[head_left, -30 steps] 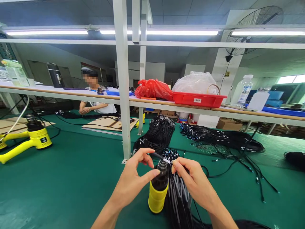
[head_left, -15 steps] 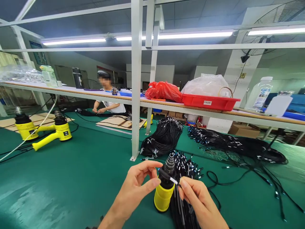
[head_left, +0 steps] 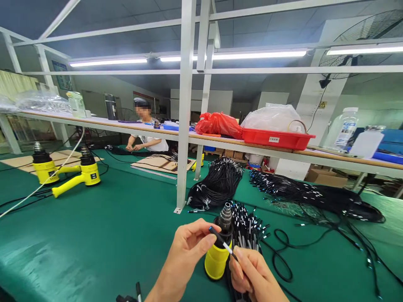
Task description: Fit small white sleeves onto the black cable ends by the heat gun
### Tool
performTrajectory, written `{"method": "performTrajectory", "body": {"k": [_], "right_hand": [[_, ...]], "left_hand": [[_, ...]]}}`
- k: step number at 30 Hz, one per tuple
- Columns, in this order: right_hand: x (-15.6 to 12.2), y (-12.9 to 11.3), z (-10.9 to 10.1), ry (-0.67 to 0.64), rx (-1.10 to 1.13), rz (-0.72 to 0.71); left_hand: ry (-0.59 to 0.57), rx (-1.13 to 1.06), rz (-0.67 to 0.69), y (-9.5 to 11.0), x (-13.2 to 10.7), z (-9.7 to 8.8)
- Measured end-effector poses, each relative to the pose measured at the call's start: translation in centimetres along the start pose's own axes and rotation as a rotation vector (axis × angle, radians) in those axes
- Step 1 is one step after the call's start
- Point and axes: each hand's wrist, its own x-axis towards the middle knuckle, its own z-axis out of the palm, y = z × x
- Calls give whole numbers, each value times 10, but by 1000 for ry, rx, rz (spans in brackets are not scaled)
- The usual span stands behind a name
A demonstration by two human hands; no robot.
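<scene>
In front of the heat gun, a black cable end (head_left: 217, 237) with a blue tip and a white band slants down to the right. My left hand (head_left: 185, 249) is closed, thumb and forefinger pinching its black end near the tip. My right hand (head_left: 253, 272) is closed too, fingertips gripping the cable just below the white band. Behind both hands a yellow heat gun (head_left: 215, 262) stands with its metal nozzle up, partly covered by them. A bundle of black cables (head_left: 247, 228) lies beside it, running under my right hand.
Two more yellow heat guns (head_left: 91, 174) stand at left on the green table (head_left: 126, 226). Cable bundles (head_left: 217, 184) lie beyond the post (head_left: 185, 126). A shelf holds a red tray (head_left: 277, 139) and bottles. A co-worker (head_left: 147, 140) handles cables across the table.
My left thumb and forefinger have closed on the cable's black end, having been apart beside it. My right hand has moved slightly left and down. The camera view has shifted a little.
</scene>
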Motion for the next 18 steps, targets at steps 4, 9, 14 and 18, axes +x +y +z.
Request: {"method": "performTrajectory", "body": {"k": [4, 9, 14, 18], "right_hand": [[-3, 4, -3, -27, 41, 4], [-4, 6, -4, -69, 83, 15], [-5, 6, -3, -62, 87, 13], [-5, 5, -2, -58, 83, 18]], "left_hand": [[8, -8, -19, 0, -2, 2], [10, -31, -42, -1, -2, 4], [48, -42, -71, -1, -2, 4], [52, -46, -74, 0, -1, 4]]}}
